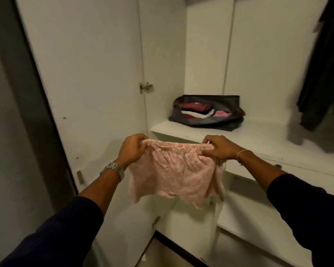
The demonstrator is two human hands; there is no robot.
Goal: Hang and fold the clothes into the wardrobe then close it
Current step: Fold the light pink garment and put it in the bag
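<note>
White wardrobe, door open; shelf bearing dark organiser bag of folded clothes. Pink shorts held before shelf, waistband pinched by left hand and right hand, fingers curled.

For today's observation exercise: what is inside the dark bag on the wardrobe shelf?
The dark bag on the shelf lies open, showing folded clothes: a maroon piece, a white one, a red one and something pink. Whatever lies beneath them or deeper inside is covered.
</note>
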